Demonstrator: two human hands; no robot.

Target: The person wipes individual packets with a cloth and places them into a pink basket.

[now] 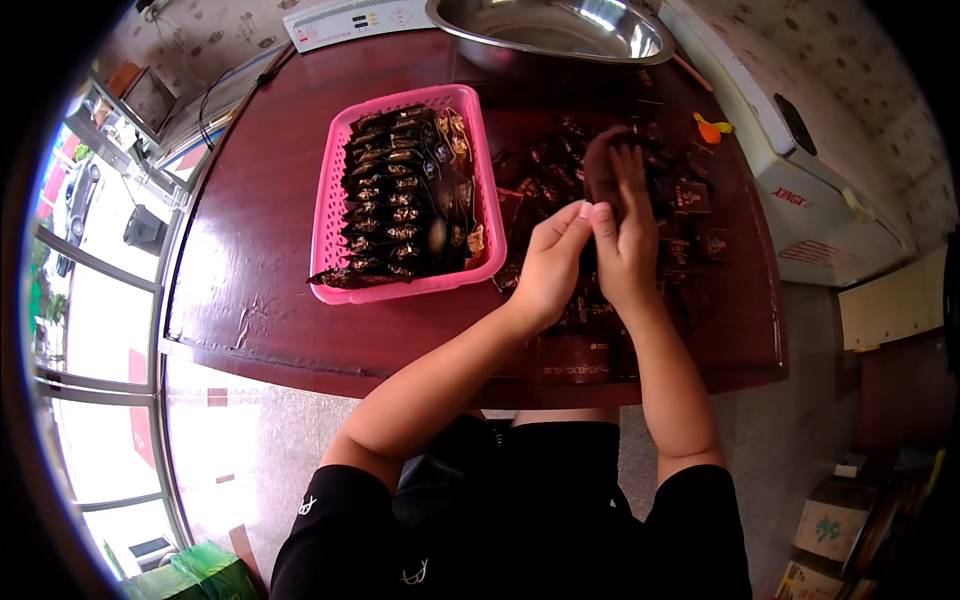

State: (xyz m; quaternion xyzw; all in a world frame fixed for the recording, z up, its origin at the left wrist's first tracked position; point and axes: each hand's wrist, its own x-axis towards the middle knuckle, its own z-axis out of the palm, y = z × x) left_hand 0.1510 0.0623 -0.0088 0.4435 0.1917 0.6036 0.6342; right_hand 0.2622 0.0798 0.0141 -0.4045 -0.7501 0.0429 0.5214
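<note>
My left hand is closed, its thumb and fingers pinching the lower edge of a dark brown pouch. Close against it, my right hand has its thumb at the same edge and its fingers stretched up along the pouch's right side. The pouch stands upright over a spread of small dark packets on the dark red table. Left of my hands sits a pink basket with a row of dark wrapped packets inside. The far side of the pouch is hidden.
A large steel bowl stands at the table's back, beside a white device. An orange and yellow object lies at the right. A white appliance borders the table's right side. Glass windows are on the left.
</note>
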